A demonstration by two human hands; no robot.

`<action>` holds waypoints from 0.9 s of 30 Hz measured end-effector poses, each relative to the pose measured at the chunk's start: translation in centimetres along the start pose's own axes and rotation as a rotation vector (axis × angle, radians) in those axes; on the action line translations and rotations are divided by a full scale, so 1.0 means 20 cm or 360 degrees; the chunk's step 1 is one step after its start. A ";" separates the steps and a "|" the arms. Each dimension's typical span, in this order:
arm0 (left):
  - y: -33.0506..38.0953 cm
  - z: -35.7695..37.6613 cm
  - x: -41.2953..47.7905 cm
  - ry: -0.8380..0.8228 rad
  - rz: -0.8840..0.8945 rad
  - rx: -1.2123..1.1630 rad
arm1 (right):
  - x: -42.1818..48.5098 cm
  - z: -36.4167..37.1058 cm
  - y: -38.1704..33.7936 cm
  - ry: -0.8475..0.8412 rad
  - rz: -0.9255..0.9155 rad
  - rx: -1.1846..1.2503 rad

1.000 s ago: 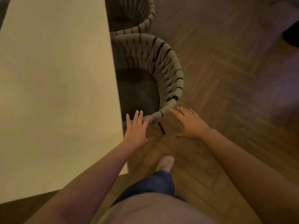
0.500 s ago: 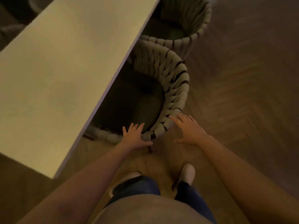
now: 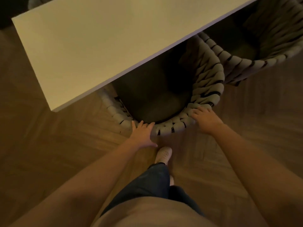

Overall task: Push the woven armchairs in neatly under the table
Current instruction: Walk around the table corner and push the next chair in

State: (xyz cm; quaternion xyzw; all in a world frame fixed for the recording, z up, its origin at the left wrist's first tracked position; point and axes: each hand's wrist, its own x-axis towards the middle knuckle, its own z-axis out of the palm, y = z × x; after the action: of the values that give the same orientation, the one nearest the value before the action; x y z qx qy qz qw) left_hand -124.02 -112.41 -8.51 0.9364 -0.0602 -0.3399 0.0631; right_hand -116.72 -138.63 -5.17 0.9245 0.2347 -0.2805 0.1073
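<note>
A woven armchair [image 3: 208, 82] with thick grey bands and a dark seat stands partly under the pale table [image 3: 91, 45], near the table's corner. Its curved back faces me. My left hand [image 3: 142, 133] lies flat against the back rim, fingers straight. My right hand [image 3: 205, 117] rests on the rim further right, fingers spread over the weave. A second woven armchair [image 3: 255, 63] sits at the upper right, touching the first and also partly under the table.
Herringbone wood floor [image 3: 246, 120] surrounds the table. My white shoe [image 3: 164, 154] and dark trouser leg are just behind the chair. A dim shape shows past the table's far left corner.
The view has swung round, so I now face the chair's back. Both hands have come onto the rim, and the chair sits deeper under the table edge.
</note>
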 end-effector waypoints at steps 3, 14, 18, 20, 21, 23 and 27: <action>0.11 0.00 0.07 -0.0022 0.0068 -0.0057 | 0.07 0.01 0.13 -0.0040 -0.0046 -0.0108; 0.40 0.08 0.16 0.0317 -0.0421 -0.0043 | 0.40 0.01 0.54 -0.0055 -0.0485 -0.0521; 0.44 0.07 0.17 0.0319 -0.0561 0.0046 | 0.47 0.02 0.61 -0.0043 -0.0665 -0.0550; 0.47 0.08 0.16 0.0323 -0.0590 0.0042 | 0.45 0.01 0.59 -0.0119 -0.0624 -0.0534; 0.48 0.09 0.15 0.0309 -0.0604 0.0030 | 0.42 0.01 0.58 -0.0162 -0.0574 -0.0513; 0.50 0.13 0.11 0.0287 -0.0627 0.0021 | 0.36 0.04 0.56 -0.0149 -0.0517 -0.0410; 0.55 0.26 -0.01 0.0252 -0.0659 0.0005 | 0.24 0.14 0.59 -0.0102 -0.0766 -0.0428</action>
State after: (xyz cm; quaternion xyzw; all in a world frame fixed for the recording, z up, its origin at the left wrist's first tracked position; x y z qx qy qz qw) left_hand -128.28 -123.61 -10.54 0.9526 0.1380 -0.2709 -0.0050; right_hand -108.65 -147.92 -9.45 0.8102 0.4793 -0.2934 0.1668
